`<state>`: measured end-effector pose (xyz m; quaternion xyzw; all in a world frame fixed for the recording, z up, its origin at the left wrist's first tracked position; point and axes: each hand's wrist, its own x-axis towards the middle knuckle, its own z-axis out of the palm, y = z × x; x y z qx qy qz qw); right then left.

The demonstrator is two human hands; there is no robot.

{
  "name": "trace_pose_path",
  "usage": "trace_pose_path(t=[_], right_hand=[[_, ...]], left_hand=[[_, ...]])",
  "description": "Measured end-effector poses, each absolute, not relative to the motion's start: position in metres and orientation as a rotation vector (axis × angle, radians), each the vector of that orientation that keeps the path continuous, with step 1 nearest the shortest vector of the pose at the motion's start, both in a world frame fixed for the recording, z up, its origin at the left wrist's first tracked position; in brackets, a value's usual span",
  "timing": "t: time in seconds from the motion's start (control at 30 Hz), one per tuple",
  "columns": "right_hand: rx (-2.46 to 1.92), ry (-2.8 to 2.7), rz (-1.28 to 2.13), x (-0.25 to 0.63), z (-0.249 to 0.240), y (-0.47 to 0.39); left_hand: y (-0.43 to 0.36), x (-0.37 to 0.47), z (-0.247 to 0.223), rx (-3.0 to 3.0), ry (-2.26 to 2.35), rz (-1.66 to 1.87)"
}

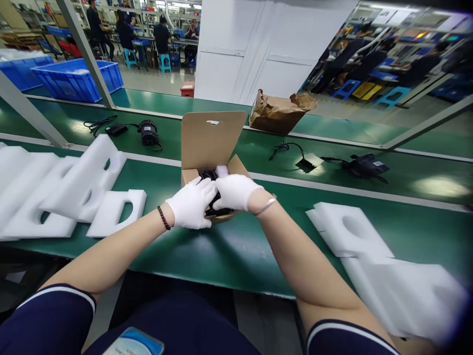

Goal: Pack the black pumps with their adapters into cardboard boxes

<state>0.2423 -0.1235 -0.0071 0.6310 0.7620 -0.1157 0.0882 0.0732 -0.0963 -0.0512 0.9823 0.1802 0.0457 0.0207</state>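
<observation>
An open cardboard box (212, 140) stands upright on the green work surface in front of me, its lid raised at the back. Inside it lie a coiled black cable (209, 174) and other black parts, mostly covered by my hands. My white-gloved left hand (192, 203) rests over the box's left front side, fingers stretched out across the contents. My right hand (236, 192), also gloved, reaches in from the right with its fingers curled down among the black parts. What it grips is hidden. A bit of white foam (222, 170) shows behind the right fingers.
White foam pieces with cutouts (88, 182) are piled at left, more foam sheets (354, 231) at right. Behind the box, a black device with cable (149, 133), another black device (365, 166) and a crumpled brown paper bag (279, 113) lie on the line. Slanting metal posts (83, 49) frame it.
</observation>
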Motion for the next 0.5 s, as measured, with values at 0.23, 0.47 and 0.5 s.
trace_pose_path(t=[0.23, 0.47, 0.5], right_hand=[[2.633, 2.986, -1.646, 0.328, -0.060, -0.120], [2.078, 2.900, -2.640, 0.267, -0.118, -0.072], [2.135, 2.915, -2.681, 0.264, -0.124, -0.074]], left_hand=[[-0.095, 0.077, -0.045, 3.065, 0.589, 0.053], [-0.081, 0.049, -0.058, 2.660, 0.493, 0.298], [-0.084, 0.039, -0.063, 2.479, 0.507, 0.415]])
